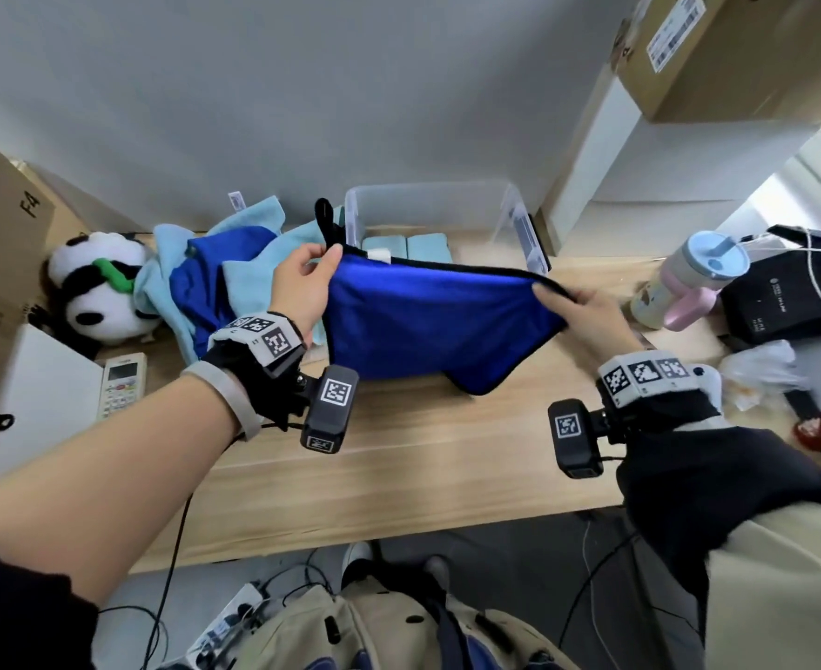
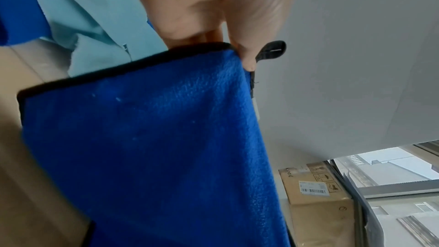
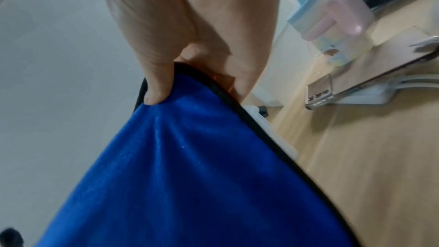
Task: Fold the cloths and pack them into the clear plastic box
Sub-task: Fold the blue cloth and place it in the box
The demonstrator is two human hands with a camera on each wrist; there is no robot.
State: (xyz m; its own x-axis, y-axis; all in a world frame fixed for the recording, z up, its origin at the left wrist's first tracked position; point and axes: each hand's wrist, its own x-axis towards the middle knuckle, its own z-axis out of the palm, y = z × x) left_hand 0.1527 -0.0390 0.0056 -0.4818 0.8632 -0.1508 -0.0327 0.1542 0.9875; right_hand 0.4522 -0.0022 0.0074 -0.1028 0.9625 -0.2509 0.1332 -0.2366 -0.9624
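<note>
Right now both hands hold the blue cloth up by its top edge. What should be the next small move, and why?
Probably lower the blue cloth flat onto the table for folding. The left hand and right hand each pinch a top corner, and it hangs open, unfolded, lower part already touching the wood. Folded light cloths lie in the box, so this one seems to need the same fold first.

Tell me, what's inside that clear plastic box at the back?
Two folded light-blue cloths lie side by side on the floor of the clear plastic box. The held-up blue cloth hides the box's near edge, so anything there is out of sight.
</note>
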